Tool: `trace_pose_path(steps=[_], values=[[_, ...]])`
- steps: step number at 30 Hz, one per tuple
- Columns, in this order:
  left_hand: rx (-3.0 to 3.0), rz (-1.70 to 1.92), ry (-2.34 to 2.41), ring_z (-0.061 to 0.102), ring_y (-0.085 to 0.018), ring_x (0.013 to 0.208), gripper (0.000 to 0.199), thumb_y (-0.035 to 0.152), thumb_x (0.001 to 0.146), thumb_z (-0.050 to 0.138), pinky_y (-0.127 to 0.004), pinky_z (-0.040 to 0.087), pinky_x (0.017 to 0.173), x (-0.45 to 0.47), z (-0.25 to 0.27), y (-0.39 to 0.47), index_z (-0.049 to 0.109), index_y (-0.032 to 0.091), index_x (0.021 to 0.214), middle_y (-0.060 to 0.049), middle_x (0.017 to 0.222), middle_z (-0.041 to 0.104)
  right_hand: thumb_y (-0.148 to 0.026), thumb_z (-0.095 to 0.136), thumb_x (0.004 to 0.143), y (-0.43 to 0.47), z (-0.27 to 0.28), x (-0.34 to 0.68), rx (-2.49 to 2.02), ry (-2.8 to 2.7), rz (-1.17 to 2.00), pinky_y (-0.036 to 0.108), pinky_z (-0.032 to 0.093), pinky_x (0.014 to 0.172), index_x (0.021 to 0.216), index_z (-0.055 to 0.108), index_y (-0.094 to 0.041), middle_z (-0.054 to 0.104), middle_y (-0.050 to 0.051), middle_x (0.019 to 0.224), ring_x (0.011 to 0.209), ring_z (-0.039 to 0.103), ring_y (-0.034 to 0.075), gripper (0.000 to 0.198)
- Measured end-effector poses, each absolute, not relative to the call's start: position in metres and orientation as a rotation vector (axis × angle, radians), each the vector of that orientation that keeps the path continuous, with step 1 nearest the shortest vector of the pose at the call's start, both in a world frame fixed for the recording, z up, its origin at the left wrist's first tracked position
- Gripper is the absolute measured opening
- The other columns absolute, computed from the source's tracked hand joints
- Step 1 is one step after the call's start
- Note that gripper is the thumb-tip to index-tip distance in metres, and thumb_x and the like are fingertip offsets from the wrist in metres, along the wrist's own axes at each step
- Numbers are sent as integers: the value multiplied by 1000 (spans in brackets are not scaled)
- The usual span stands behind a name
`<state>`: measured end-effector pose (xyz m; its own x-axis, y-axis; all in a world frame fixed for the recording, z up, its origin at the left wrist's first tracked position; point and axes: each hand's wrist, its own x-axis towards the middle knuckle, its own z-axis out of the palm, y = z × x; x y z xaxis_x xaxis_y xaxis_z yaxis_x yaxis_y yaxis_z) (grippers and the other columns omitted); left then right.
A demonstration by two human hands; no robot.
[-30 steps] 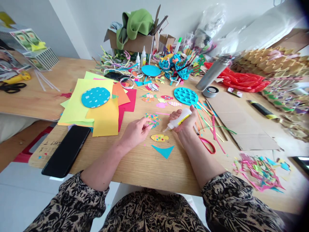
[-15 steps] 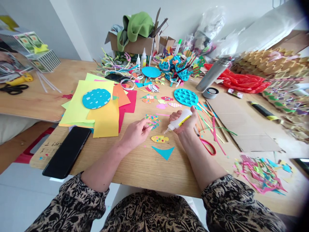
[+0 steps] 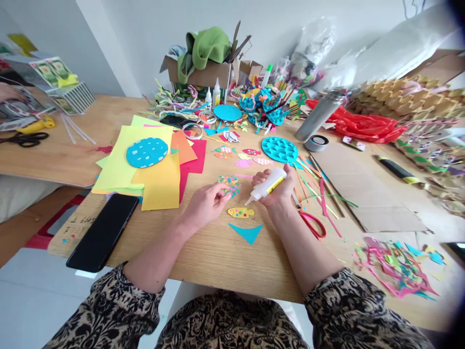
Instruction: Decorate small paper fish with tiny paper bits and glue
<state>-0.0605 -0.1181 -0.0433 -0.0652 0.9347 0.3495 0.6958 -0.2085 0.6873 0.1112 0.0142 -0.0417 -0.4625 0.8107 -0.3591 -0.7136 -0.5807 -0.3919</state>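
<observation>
My right hand is wrapped round a white glue bottle with a yellow label. The bottle tilts, its nozzle pointing down and left, just above the tail of a yellow paper fish with coloured dots. My left hand has its thumb and forefinger pinched at the near edge of a pile of small coloured paper bits. Whatever lies between those fingertips is too small to make out. Close below the fish, a blue paper scrap lies flat on the table.
Red-handled scissors lie beside my right forearm. Several paper fish and a blue scalloped disc are farther back. Coloured sheets and a phone are on the left; cardboard and paper scraps on the right.
The whole view has shifted slightly, so things appear a little lower. Both hands keep nearly the same place, the right one still round the glue bottle, the left at the paper bits.
</observation>
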Motion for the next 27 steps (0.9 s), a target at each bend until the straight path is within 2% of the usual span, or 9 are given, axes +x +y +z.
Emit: trace_pose_path(steps=[7, 11, 16, 20, 27], values=[[1606, 1209, 1482, 67, -19, 88, 28, 36, 83, 67, -30, 52, 77, -54, -36, -120, 64, 16, 102, -9, 97, 71, -70, 38, 84, -15, -28, 90, -619, -355, 2169, 26, 40, 42, 56, 49, -20, 46, 0, 48, 44, 45, 13, 58], [1355, 1184, 1407, 67, -19, 81, 47, 41, 76, 73, -31, 52, 73, -52, -32, -121, 54, 15, 110, -8, 93, 70, -70, 51, 78, -36, -20, 76, -651, -472, 2182, 28, 43, 47, 58, 56, -19, 52, 2, 52, 49, 51, 15, 56], [1175, 1261, 1284, 65, -18, 80, 68, 32, 71, 77, -27, 50, 67, -50, -35, -121, 39, 17, 125, -3, 85, 66, -67, 61, 73, -48, -17, 69, -626, -511, 2136, 29, 46, 53, 60, 61, -18, 56, 2, 58, 57, 55, 16, 51], [1204, 1251, 1303, 63, -17, 78, 69, 27, 73, 74, -29, 50, 70, -50, -40, -120, 37, 18, 129, -1, 85, 65, -70, 61, 72, -48, -17, 69, -654, -678, 2132, 31, 47, 55, 60, 63, -18, 59, 3, 61, 55, 54, 16, 54], [1236, 1329, 1303, 61, -16, 78, 63, 29, 78, 69, -31, 48, 74, -55, -40, -119, 36, 18, 130, -2, 88, 64, -75, 70, 59, -42, -25, 72, -755, -855, 1997, 33, 49, 65, 87, 70, -22, 66, 4, 81, 76, 60, 21, 60]])
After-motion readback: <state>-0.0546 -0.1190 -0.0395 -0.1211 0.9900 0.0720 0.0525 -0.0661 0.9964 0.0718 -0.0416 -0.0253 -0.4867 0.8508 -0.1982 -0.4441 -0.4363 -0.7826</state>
